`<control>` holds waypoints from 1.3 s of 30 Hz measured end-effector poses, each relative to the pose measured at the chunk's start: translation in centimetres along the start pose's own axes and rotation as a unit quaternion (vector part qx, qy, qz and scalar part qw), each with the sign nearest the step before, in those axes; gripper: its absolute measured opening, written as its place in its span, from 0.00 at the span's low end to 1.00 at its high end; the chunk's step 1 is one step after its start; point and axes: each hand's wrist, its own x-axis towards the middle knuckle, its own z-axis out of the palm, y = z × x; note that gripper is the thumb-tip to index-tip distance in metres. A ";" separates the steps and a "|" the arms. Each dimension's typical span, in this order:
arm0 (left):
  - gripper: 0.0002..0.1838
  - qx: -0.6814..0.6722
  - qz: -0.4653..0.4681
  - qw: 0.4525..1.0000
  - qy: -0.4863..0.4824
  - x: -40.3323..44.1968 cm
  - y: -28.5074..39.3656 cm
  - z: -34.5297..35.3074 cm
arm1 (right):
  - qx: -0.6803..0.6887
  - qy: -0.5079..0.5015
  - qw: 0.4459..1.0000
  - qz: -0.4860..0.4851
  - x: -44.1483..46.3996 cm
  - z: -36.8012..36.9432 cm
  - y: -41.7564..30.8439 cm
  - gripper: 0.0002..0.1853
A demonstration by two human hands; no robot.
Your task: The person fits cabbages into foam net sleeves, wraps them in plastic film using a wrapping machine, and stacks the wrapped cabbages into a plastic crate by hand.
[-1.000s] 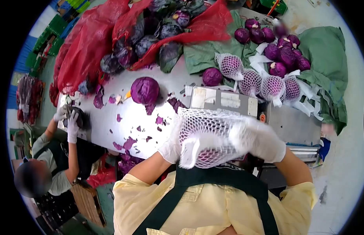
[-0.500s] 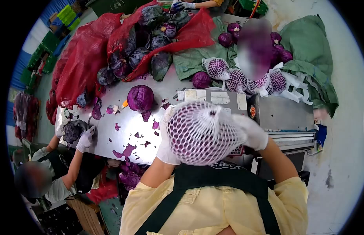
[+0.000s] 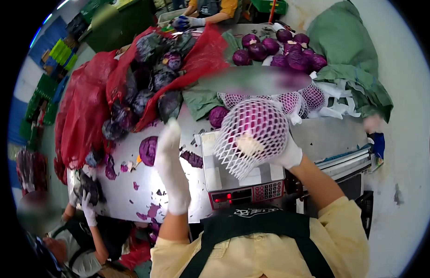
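Observation:
My right hand [image 3: 289, 153], in a white glove, holds a purple cabbage [image 3: 255, 132] covered by a white foam net, above the scale [image 3: 210, 172] with its red-edged display. The pale cut stem shows through the net toward me. Left of the scale, my gloved left hand [image 3: 171, 167] is raised over the table [image 3: 122, 194], holding nothing, its fingers extended. A bare purple cabbage [image 3: 148, 151] lies just left of that hand, partly covered by it. Behind the held cabbage, netted cabbages [image 3: 312, 96] and a bare one [image 3: 218, 116] rest in a row.
Red mesh sacks [image 3: 87, 106] with dark leafy cabbages stand at the back left. Trimmed purple cabbages [image 3: 298, 60] are piled by a green sack [image 3: 344, 41]. A co-worker's gloved hands [image 3: 88, 194] handle a cabbage at the left edge; another person [image 3: 212, 11] works at the back.
The netted cabbage has moved from in front of my chest out over the scale, held by my right hand. My left hand has let go and moved left. The view has shifted.

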 end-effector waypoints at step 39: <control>0.14 0.133 -0.137 0.957 -0.216 8.6 -15.0 12.1 | -0.785 0.145 0.515 0.312 -1.0 -32.1 6.6 0.07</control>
